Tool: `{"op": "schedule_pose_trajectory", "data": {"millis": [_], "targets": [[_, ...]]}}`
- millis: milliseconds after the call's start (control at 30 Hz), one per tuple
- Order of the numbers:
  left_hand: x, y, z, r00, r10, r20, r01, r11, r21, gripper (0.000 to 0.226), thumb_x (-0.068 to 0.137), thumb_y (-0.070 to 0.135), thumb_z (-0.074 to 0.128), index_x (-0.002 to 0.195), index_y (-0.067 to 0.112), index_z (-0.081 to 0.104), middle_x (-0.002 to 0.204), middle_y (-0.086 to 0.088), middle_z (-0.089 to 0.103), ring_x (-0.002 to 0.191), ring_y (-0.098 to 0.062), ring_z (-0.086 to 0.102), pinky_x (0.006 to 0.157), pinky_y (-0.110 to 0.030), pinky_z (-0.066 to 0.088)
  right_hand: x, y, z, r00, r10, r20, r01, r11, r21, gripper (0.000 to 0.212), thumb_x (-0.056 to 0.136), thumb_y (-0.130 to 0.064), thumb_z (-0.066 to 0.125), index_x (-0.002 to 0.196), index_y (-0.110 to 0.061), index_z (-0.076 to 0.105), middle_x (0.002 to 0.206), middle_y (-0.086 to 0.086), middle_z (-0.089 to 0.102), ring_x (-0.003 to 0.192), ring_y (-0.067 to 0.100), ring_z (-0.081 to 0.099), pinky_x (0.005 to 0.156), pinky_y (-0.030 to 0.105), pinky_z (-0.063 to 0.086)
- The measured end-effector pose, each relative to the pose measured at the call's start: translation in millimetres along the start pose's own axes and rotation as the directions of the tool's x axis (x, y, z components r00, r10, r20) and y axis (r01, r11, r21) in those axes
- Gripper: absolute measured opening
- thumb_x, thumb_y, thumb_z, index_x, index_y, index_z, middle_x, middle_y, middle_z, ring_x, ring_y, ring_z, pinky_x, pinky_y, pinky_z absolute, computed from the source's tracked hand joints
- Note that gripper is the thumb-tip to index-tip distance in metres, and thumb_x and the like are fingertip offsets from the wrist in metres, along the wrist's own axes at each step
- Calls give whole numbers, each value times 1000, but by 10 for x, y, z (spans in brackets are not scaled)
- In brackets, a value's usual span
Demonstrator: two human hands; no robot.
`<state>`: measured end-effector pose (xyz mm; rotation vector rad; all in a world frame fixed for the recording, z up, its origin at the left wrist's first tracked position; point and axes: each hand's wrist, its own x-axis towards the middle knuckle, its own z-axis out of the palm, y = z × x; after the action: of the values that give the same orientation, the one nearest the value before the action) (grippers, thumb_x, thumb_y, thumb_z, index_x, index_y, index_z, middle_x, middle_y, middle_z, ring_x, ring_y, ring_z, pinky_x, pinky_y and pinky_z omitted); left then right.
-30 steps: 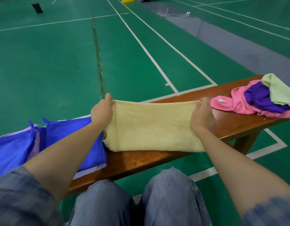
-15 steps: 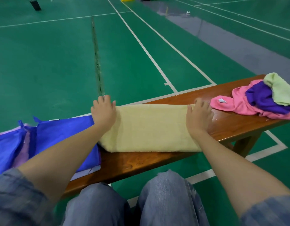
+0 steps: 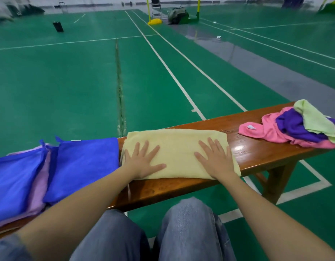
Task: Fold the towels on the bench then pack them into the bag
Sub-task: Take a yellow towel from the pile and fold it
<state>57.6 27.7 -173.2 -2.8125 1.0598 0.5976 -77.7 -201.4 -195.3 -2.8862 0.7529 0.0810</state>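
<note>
On the wooden tabletop (image 3: pixel 257 153), near its middle, a folded yellow towel (image 3: pixel 178 146) is laid flat, close to the front edge. It is pressed by the left hand (image 3: pixel 142 161) and the right hand (image 3: pixel 214 160), both flat with fingers spread and nothing grasped. A small white tag (image 3: pixel 250 127) on the heap of pink, purple and green towels (image 3: pixel 295 129) cannot be read. The heap is partly cut off at the right. Bare wood is left between heap and yellow towel. A blue bag (image 3: pixel 78 166) lies just beside the towel's left edge.
</note>
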Motion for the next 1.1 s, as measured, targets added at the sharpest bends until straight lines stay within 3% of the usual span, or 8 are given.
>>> {"op": "schedule_pose_trajectory", "data": {"millis": [333,433,567,767,900,1000,1100], "targets": [[-72,239,141,992,-88,-85,82,994,-68,79,80,80,21,145,47,-9,156,2,-22,143,-29,-21,109,-63,-11,34,149,-79,1000,-3,13,3,1000,-17,60,94,-62,15,149,-41,3,159,-3,-7,146,18,-6,115,50,-3],[-71,236,135,993,-91,-81,84,993,-78,80,80,80,22,145,47,-8,156,3,-22,142,-29,-22,109,-63,-11,15,119,-128,993,117,30,-120,986,118,69,88,-70,27,148,-38,14,159,8,-2,146,26,-2,115,49,1],[-78,246,132,992,-93,-84,86,993,-79,80,79,80,22,145,47,-8,156,3,-22,143,-28,-21,109,-62,-10,-21,127,-258,961,274,39,-276,940,199,82,79,-74,45,146,-33,22,147,20,23,135,36,23,110,45,21],[-80,257,130,992,-94,-79,88,993,-78,79,80,80,22,145,47,-9,156,3,-23,142,-28,-22,109,-62,-11,-32,349,-431,949,306,75,-304,829,470,76,78,-45,70,142,-31,31,136,16,33,116,34,47,97,39,41],[-71,245,128,993,-91,-80,85,994,-72,79,80,80,20,145,47,-10,156,3,-24,142,-28,-22,109,-62,-11,-57,382,-438,967,230,111,-250,766,593,68,79,-25,73,137,-31,38,140,10,40,122,31,44,93,38,41],[-71,251,128,993,-86,-82,81,995,-66,79,80,79,20,145,46,-10,156,3,-24,142,-29,-22,109,-62,-11,-62,346,-494,973,204,107,-219,669,710,49,83,-13,68,128,-22,52,139,6,44,124,26,41,86,30,36],[-74,243,126,993,-88,-82,82,994,-68,79,80,80,20,145,46,-9,156,3,-23,143,-29,-21,109,-62,-10,-76,348,-550,970,199,139,-234,611,756,36,85,-8,64,119,-19,62,139,6,44,125,25,40,89,29,34]]}}
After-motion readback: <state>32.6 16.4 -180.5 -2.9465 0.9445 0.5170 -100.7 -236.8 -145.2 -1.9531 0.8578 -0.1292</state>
